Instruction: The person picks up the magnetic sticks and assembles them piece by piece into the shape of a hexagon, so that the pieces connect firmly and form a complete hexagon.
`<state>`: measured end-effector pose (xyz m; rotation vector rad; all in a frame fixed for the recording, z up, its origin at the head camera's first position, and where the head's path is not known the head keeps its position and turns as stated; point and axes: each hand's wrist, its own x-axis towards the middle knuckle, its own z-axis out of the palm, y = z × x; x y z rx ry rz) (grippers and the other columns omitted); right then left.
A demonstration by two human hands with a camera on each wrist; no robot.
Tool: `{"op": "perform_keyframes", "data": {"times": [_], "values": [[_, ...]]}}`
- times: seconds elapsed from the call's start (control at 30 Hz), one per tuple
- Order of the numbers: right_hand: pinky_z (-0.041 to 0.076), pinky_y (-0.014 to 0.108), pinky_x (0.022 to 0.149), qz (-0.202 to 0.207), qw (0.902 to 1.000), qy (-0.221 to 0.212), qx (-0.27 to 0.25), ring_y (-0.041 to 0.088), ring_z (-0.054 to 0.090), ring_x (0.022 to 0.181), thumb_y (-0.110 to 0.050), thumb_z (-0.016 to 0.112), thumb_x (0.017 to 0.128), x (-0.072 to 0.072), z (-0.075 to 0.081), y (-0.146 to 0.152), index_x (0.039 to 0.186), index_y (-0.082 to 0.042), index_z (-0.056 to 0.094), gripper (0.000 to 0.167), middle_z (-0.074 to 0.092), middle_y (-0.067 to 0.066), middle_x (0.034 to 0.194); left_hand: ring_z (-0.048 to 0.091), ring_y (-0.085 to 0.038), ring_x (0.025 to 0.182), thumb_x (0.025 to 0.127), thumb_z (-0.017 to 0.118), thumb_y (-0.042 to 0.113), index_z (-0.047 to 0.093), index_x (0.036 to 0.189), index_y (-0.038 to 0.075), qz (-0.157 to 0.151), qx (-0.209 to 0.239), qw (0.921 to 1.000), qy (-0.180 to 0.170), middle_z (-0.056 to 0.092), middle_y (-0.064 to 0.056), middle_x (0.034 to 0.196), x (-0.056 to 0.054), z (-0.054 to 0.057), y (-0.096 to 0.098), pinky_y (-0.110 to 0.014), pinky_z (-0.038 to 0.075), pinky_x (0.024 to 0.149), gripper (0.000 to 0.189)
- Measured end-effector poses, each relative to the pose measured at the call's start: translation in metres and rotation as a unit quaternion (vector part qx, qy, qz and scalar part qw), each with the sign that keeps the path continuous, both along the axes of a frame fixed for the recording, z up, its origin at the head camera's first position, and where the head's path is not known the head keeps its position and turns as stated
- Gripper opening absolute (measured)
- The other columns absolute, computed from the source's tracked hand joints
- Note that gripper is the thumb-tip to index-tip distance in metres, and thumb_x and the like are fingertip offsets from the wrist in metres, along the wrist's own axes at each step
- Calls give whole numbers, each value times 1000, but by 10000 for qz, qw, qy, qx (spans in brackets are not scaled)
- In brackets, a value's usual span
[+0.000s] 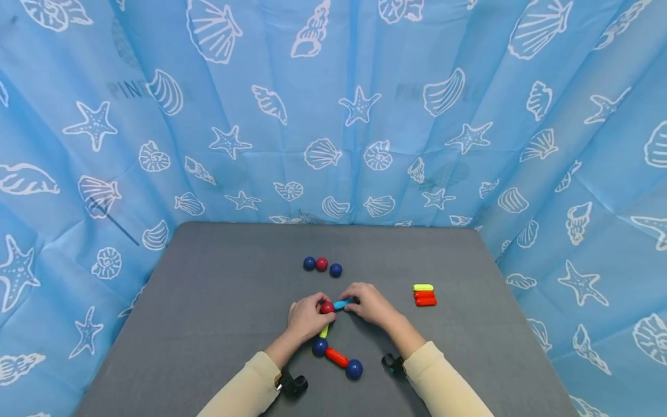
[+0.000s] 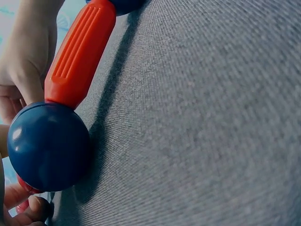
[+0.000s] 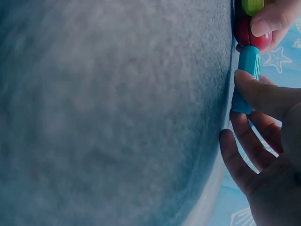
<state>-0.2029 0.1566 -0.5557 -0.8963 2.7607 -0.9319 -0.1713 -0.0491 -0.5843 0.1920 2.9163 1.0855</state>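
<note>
Alignment, straight and steady, is likely mattering most over the gray surface [image 1: 234,289]: the left grip [image 1: 304,318] is pinching a red ball [image 1: 326,307] while the right grip [image 1: 370,303] is pinching a light-blue rod [image 1: 341,304] endwise against it.

A dark grey counter [image 1: 234,278] with a fine woven-looking surface and rounded far corners carries balls and short sticks. Toward its far side sit a navy ball [image 1: 310,263], a crimson ball [image 1: 322,264] just beside it, and a second navy ball [image 1: 336,270] slightly apart on the right. Farther right, a lime stick [image 1: 423,287] lies alongside two orange-red sticks [image 1: 425,298]. Nearer the front edge, a joined chain rests on the counter: a yellow-green stick [image 1: 324,332], a blue ball [image 1: 320,347], a red stick [image 1: 337,357], and an end ball [image 1: 354,369], also blue.
</note>
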Motion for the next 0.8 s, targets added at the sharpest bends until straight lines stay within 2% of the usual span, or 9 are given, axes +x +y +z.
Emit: {"op": "perform_keyframes", "data": {"times": [0.13,0.37,0.57,0.8], "values": [[55,42,88,-28,9998,-78,-154,22,68,97,-5,77,88,0,-1,-1,106,-7,76,19,72,6,105,46,-12,68,77,75,36,67,94,24,69,-69,10000,-7,52,7,74,0,0,3,-34,30,71,22],[58,36,81,-218,9988,-170,-400,21,70,91,-2,78,86,-1,-3,-2,107,-6,75,21,72,9,105,43,-12,66,78,75,61,63,83,26,345,-342,9988,-54,50,6,76,0,2,10,-35,30,70,38],[58,35,84,-368,9960,-440,-688,21,71,96,6,74,86,-4,-6,-2,108,-5,74,25,72,8,108,44,-12,67,79,79,45,65,81,25,439,-349,9984,14,51,6,77,-2,3,10,-34,32,70,25],[57,37,87,-744,9904,-578,-1016,21,70,103,-1,73,90,-11,-8,0,126,-5,67,37,73,9,114,47,-14,68,80,75,35,64,83,20,328,-200,9992,-136,52,3,78,-5,6,2,-30,36,65,19]]}}
